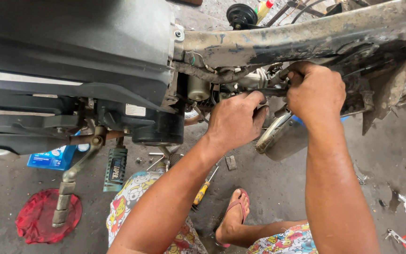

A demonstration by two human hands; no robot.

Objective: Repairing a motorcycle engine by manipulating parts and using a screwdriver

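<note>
Hands both up under the mud-caked grey underside of a motorcycle frame (306, 35). Right hand (316, 91) closed in a fist around a thin dark metal tool shaft (273, 91); its working end vanishes among hoses and fittings, tip not visible. Left hand (235, 120) just beside and below the right fist, fingers curled together over a part hidden beneath the palm; what it grips cannot be made out. Directly left of the left hand's fingers, a small dull metal cylinder (198, 88) sits in the engine bay, half in shadow. Under both hands, a scuffed silver exhaust muffler (280, 138), lower end cut off by the right forearm. Further left of the grip, the black plastic body panel (76, 47) runs out of frame. On the stained concrete floor (386, 164) below the left wrist: a yellow-handled screwdriver (203, 190), loose bolts, partly masked by the arm. Well left, a red rag (38, 218) under the kickstand (69, 190).
</note>
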